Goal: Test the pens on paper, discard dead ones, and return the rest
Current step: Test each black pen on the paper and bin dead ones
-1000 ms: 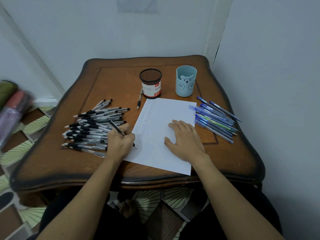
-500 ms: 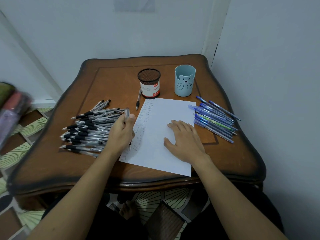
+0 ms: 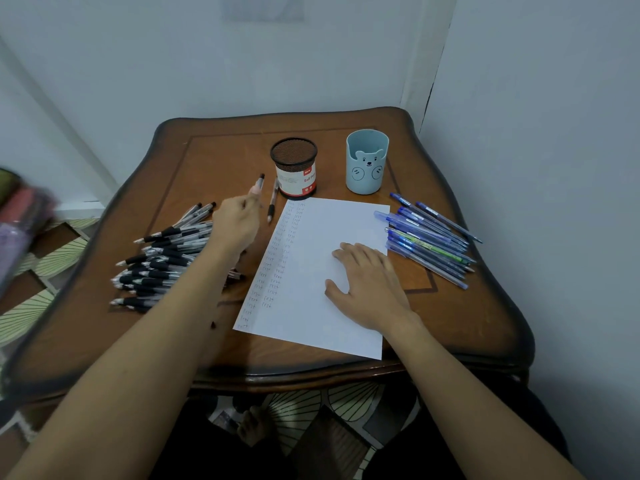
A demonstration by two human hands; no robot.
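Beside the paper (image 3: 322,230) the left hand (image 3: 235,223) pinches a half-hidden pen (image 3: 260,180); the right hand (image 3: 370,289) lies flat on it, on a wooden tabletop (image 3: 214,161).

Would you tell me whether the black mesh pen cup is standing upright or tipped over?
Upright: the black mesh pen cup stands on its base on the wooden table, rim up.

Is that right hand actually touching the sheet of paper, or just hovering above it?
Touching. The head view shows the right hand lying flat on the paper, palm down and fingers straight against the sheet.
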